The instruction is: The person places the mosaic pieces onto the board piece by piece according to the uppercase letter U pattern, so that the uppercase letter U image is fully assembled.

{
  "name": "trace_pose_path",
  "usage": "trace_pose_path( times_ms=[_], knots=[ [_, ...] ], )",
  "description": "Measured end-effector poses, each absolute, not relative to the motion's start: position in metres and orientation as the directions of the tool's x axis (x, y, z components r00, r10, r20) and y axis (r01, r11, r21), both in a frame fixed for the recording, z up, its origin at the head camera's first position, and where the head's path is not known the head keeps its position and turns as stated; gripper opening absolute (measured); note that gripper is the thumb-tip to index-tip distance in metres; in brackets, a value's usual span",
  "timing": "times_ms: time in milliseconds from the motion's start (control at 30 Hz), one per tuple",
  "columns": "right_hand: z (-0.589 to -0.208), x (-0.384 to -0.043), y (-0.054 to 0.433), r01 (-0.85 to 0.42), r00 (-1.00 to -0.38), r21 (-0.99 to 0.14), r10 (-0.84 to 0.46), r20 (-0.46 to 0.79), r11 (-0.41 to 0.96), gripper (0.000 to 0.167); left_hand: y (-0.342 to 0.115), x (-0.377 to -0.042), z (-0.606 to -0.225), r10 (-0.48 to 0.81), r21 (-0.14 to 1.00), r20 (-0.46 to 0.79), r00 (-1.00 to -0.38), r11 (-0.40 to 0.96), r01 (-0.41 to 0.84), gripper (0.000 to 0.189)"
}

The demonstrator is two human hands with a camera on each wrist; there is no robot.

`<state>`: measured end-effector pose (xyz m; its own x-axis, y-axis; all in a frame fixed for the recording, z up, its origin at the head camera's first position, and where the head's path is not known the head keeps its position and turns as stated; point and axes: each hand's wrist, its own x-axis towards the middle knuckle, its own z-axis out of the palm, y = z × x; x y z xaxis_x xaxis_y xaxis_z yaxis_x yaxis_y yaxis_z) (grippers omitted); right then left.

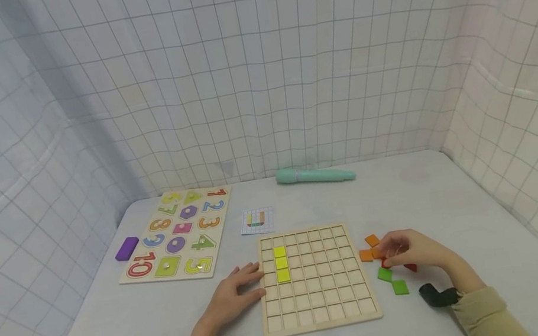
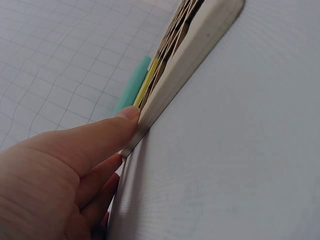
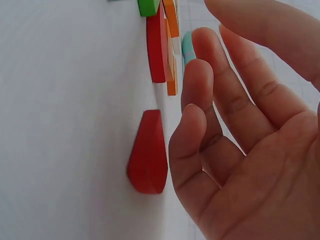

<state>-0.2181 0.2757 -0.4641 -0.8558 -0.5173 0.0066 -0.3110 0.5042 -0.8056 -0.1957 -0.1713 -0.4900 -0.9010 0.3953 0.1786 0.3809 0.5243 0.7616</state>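
A square wooden grid board (image 1: 319,297) lies on the table, with a column of three yellow square tiles (image 1: 281,263) in its upper left cells. At its left edge my left hand (image 1: 232,297) rests with extended fingers, the thumb (image 2: 131,114) touching the frame in the left wrist view. To the right of the board, my right hand (image 1: 418,249) hovers over loose tiles, fingers gently bent and nothing between them in the right wrist view. Orange tiles (image 1: 365,255), green tiles (image 1: 400,287) and red tiles (image 3: 149,155) lie around it; the hand partly hides some.
A number and shape puzzle board (image 1: 183,227) lies at the left, with a purple block (image 1: 127,248) beside it. Behind the grid board are a small card with a coloured U pattern (image 1: 258,227) and a teal pen-shaped object (image 1: 321,175). Grid-patterned walls (image 1: 252,75) surround the table.
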Motion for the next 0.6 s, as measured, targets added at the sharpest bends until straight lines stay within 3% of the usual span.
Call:
trace_pose_path(
  times_ms=[600],
  knots=[
    [-0.4730, -0.2212, 0.2847, -0.257, -0.859, -0.834, -0.511, -0.035, 0.488, 0.025, -0.1707, -0.1951, -0.4886, 0.386, 0.765, 0.164, -0.908, 0.531, 0.364, 0.043]
  ],
)
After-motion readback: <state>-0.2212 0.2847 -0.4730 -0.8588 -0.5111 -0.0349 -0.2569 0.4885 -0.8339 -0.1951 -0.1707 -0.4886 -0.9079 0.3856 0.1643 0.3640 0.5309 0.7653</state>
